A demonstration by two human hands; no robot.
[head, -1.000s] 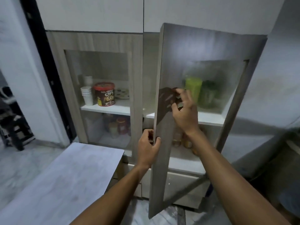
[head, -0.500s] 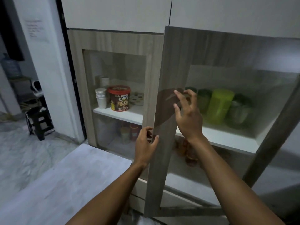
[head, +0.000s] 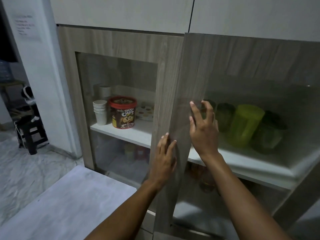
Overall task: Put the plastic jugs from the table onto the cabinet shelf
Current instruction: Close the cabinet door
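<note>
Several plastic jugs stand in a row on the white cabinet shelf (head: 256, 168), seen through the glass of the right cabinet door (head: 225, 63): a bright lime-green jug (head: 245, 125) with darker green jugs (head: 269, 134) beside it. The door is almost flush with the cabinet. My left hand (head: 164, 156) lies flat on the door's wooden left stile, fingers spread. My right hand (head: 203, 129) presses on the same stile higher up, fingers apart, partly in front of the leftmost jug. Neither hand holds anything.
Behind the left glass door (head: 117, 118) sit a red Choco Chips tub (head: 123, 112), a stack of white paper cups (head: 100, 111) and a plate. The grey table top (head: 65, 205) is at lower left. A dark stool (head: 29, 134) stands on the marble floor.
The right cabinet door has swung from wide open to nearly shut. Both hands moved with it, going from gripping its edge to pressing flat on its stile. The view shifted left.
</note>
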